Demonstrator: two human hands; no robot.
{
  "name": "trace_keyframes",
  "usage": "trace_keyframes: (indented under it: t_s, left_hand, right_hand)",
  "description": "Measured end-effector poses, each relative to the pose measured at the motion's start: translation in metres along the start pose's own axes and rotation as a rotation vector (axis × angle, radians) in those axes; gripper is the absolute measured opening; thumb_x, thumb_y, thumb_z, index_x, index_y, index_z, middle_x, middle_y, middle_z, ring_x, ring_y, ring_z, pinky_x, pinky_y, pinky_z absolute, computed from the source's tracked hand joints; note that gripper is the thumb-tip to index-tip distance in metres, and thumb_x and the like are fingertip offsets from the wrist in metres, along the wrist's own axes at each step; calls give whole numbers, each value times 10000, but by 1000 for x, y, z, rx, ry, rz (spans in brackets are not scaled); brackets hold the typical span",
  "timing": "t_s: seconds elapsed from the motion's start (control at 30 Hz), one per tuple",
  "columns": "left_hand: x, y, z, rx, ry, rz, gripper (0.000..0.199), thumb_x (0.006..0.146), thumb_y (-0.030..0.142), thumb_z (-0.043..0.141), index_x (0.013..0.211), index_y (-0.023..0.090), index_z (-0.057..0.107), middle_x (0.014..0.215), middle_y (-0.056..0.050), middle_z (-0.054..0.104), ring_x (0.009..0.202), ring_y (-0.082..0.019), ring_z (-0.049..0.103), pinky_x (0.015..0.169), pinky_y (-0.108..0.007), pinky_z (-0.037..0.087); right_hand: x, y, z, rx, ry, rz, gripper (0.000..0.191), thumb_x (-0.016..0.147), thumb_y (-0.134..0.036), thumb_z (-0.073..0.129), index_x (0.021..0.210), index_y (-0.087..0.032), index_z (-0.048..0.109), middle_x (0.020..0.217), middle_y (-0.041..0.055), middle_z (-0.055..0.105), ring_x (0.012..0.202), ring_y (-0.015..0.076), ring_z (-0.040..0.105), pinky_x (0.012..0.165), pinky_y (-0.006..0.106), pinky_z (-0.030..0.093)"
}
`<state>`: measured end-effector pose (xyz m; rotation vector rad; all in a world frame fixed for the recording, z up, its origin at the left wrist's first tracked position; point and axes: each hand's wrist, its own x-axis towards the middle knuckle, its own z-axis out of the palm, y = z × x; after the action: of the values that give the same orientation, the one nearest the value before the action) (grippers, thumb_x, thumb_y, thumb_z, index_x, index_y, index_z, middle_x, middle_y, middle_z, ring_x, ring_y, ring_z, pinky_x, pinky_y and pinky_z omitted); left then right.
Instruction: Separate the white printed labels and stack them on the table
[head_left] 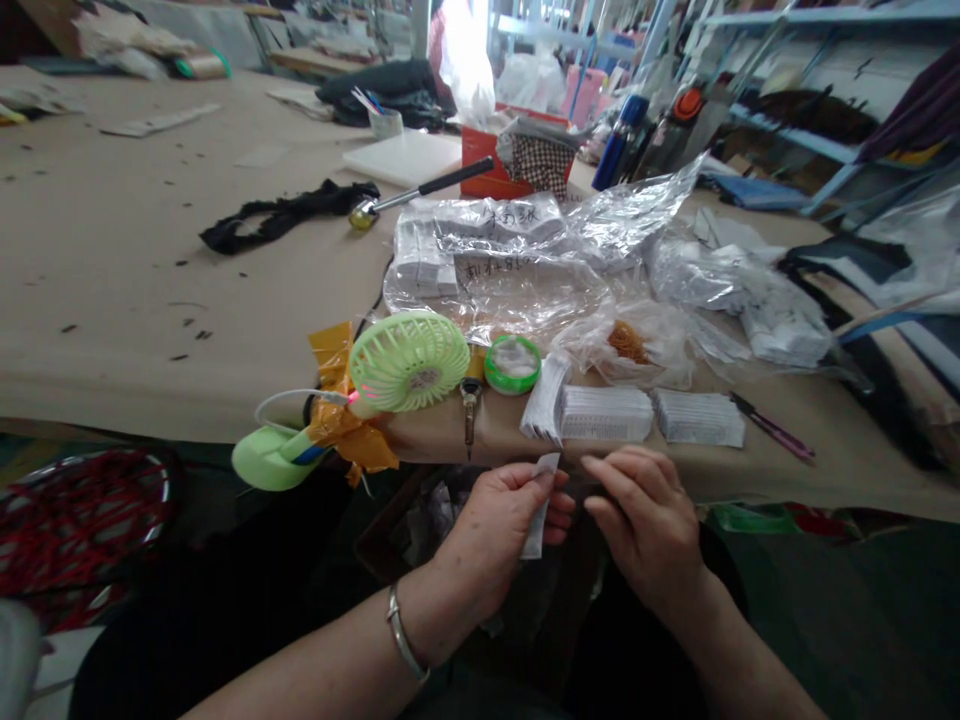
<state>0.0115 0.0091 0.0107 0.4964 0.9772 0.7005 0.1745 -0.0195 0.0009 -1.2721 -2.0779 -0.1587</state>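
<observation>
Below the round light-green plastic fan (409,362), to its right, the left hand (517,510) pinches a small white fabric-like strip (538,515); the right hand (637,510), fingers parted, is just beside it.

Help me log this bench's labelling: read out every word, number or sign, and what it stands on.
Upper plastic-wrapped bundle: handwriting, too blurred to read.
Clear plastic below: handwriting, possibly "8+", the rest unclear.
Stacked white slips: print too small.
White strip in left hand: no readable text.
</observation>
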Motion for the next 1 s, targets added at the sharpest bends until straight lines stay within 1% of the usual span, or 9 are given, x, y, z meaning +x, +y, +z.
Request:
trace_keyframes:
  t_s: [0.1,0.2,0.37,0.47,0.53,0.6,0.67,0.8,1.0]
  left_hand:
    - [-3,0,-1,59,31,-45,169,835,242,600,886,90,653,658,-40,652,539,-96,586,553,-215,474]
    - [-5,-3,-1,63,47,-67,142,861,216,550,922,106,617,618,-22,639,496,-96,573,514,-207,455]
    - [-3,-5,-2,63,33,-87,85,865,206,538,873,131,578,592,-18,629,488,-102,579,487,-194,445]
    - [-2,-2,-3,68,19,-138,87,853,195,558,849,118,598,648,-43,651,505,-105,599,507,-205,475]
    - [-1,1,-4,42,-26,-186,102,852,190,557,861,108,618,688,-64,666,517,-112,613,525,-222,498]
    - [-1,4,-4,-4,-100,-229,128,855,190,548,867,99,638,702,-72,665,528,-121,620,532,-239,516]
    - [-1,4,-5,-65,-194,-242,135,843,176,554,852,88,656,686,-64,646,533,-128,615,524,-252,525]
    - [-3,-1,-8,-216,-333,-242,124,813,164,576,820,80,667,691,-50,625,545,-118,594,534,-250,524]
    - [-7,-3,-10,-264,-350,-261,113,768,183,641,802,78,666,679,-43,626,537,-110,591,534,-225,492]
  right_hand:
    - [4,22,6,-225,-18,36,291,866,-194,601,1141,-103,623,1070,140,644,1035,280,536,912,438,473]
    - [2,31,14,-275,11,0,229,841,-142,631,1069,-140,657,1066,99,683,1018,266,563,922,433,470]
    - [-4,36,20,-165,137,4,142,817,-98,655,930,-180,675,939,59,717,937,224,603,870,400,495]
    - [-5,36,14,-53,186,44,149,826,-81,634,915,-194,672,913,54,705,924,209,611,843,387,507]
    - [-4,31,8,60,209,66,169,822,-68,631,912,-204,675,925,54,689,959,208,604,845,385,510]
    - [-4,20,1,199,166,44,180,817,-64,630,899,-215,682,939,53,671,1013,216,583,846,388,512]
    - [-3,7,-2,320,75,-24,159,823,-85,630,877,-222,690,919,49,657,1041,223,561,840,391,517]
    - [-4,-11,2,397,-28,-149,133,854,-137,604,817,-223,699,838,39,646,998,208,552,835,389,529]
    - [-9,-8,8,369,-67,-162,122,848,-160,622,797,-242,698,846,27,652,1020,196,548,867,378,527]
